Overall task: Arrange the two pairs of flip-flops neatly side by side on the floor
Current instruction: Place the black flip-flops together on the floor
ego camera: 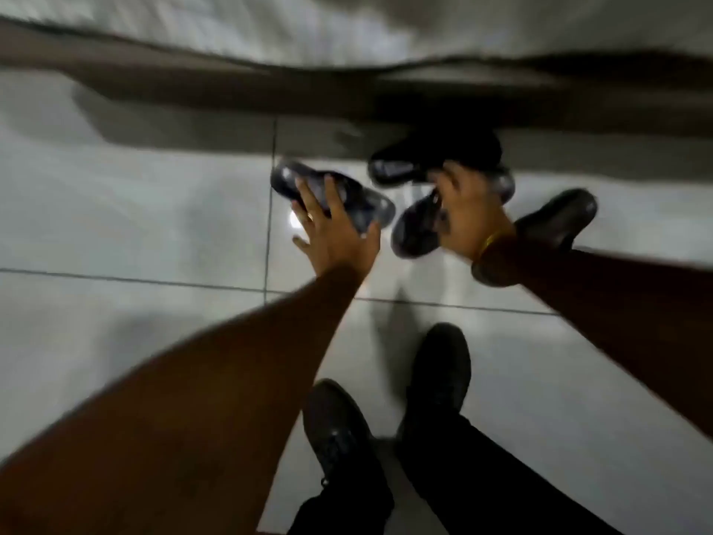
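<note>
Floor [115, 225] is glossy pale tile, reflecting light mid-frame. Flip-flops [332, 195] look like smooth, shiny dark rubber or plastic. Shoes [440, 364] at bottom are matt black, textured. Gold metal bangle [489, 241] right of centre.

Four dark flip-flops [432, 195] scattered askew on floor

I see a pale grey, glossy tiled floor [135, 225] crossed by thin dark grout lines [115, 279], with one small bright glare of light reflected on a tile [294, 222]. Along the far side runs a dark brown band, perhaps a low furniture edge [231, 86], casting shadow on the tiles. Above it lies blurred white fabric-like material [231, 25].
</note>
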